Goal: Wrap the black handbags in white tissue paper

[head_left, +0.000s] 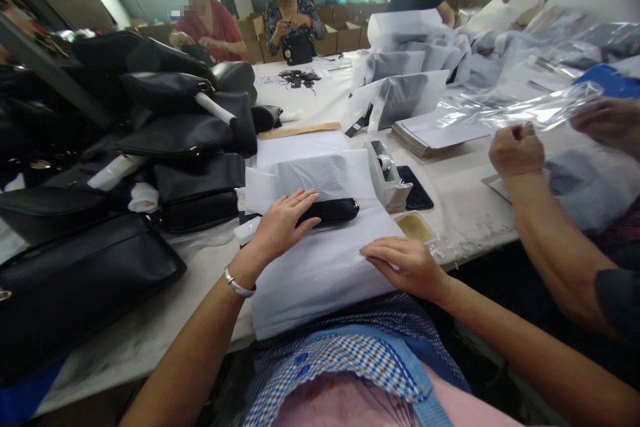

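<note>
In front of me a black handbag (336, 212) with a small gold-coloured fitting lies on white wrapping paper (310, 280), partly covered by a sheet of the same paper behind it. My left hand (283, 223) rests flat across the bag's left part, fingers stretched out and thumb apart. At the right edge of the paper, my right hand (407, 265) has its fingers closed together on the sheet. The bag's left end is mostly hidden beneath my left hand.
Black handbags (180, 133) are piled at left. A tape dispenser (385, 177), dark phone (419, 188) and small yellowish dish (416, 227) sit at right. A co-worker's hands (517, 150) hold clear plastic beside a card stack (435, 133). Wrapped bags (410, 100) stand behind; other people work across the table.
</note>
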Demonstrator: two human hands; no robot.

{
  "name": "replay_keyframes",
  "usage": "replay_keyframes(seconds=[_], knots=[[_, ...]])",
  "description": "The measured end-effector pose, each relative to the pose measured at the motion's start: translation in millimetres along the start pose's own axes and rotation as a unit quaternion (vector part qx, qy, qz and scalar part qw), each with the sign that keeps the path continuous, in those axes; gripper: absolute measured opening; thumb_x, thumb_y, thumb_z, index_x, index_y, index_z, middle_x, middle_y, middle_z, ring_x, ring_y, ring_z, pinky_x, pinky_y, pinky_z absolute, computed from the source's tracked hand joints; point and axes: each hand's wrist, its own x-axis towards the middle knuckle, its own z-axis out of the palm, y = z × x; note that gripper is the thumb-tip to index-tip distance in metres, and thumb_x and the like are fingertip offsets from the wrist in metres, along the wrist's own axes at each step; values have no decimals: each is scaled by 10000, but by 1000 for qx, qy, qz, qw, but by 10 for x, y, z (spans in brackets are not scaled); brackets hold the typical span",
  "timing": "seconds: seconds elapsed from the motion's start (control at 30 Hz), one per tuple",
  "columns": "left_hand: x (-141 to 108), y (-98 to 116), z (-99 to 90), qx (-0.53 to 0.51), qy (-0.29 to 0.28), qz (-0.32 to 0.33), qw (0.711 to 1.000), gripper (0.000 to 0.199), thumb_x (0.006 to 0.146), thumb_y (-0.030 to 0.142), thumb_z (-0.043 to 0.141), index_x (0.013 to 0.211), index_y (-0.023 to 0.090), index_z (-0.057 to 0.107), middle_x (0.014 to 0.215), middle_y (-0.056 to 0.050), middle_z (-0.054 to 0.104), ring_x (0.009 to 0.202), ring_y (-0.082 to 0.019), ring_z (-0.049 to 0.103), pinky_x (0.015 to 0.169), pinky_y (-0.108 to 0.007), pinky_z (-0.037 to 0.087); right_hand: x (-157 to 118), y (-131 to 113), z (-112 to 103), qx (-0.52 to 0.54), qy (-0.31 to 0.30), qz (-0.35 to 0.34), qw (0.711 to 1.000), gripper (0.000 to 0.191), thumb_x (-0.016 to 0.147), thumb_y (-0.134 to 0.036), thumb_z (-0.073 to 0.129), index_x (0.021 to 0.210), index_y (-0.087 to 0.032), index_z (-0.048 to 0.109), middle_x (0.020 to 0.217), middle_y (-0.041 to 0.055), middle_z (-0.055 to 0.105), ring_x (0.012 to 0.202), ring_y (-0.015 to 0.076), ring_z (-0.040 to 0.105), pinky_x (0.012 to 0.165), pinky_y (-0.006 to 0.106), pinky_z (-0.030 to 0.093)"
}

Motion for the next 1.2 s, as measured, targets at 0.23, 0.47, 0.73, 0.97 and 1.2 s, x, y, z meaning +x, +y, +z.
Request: replay_keyframes(seconds=[0.23, 0.47, 0.73, 0.97, 1.2], knots=[[210, -5, -472, -74, -111, -54, 990, 608, 972, 626, 252, 1420, 293, 492, 1429, -6, 557, 1296, -243, 540, 1085, -361, 397, 811, 74, -173, -54, 20, 153, 987, 180, 925, -331, 586, 981, -247, 735, 961, 8, 776, 864, 198, 729, 812, 290, 556], [421, -111, -763, -99, -177, -12, 979, 623, 888, 603, 520, 1410, 263, 510, 1375, -46, 609, 1208, -258, 609, 1022, -323, 447, 1330, 432, -132, -143, -7, 185, 972, 192, 910, -368, 587, 948, -273, 748, 886, -1, 780, 822, 206, 724, 759, 293, 535], [337, -73, -394, 81, -62, -10, 995, 396, 925, 191, 506, 1301, 281, 588, 1035, -85, 763, 892, -265, 733, 767, -338, 542, 1325, 352, 2, -169, -19, 9, 985, 564, 868, -456, 657, 1348, -191, 528, 1279, 122, 654, 1176, 284, 602, 1115, 482, 356], [329, -135, -343, 141, -58, 21, 988, 179, 926, 146, 478, 945, 231, 635, 809, -47, 738, 728, -212, 714, 626, -254, 485, 1483, 457, 192, -154, -82, 9, 985, 89, 871, -235, 656, 954, -208, 669, 1022, 63, 710, 998, 230, 636, 1050, 441, 407], [425, -296, -410, 153, -25, -19, 988, 219, 992, 346, 433, 967, 208, 601, 757, -68, 725, 663, -219, 697, 576, -263, 452, 1506, 551, 230, -138, -70, 61, 986, 95, 918, -262, 607, 987, -218, 654, 993, 38, 733, 958, 213, 663, 867, 324, 484]])
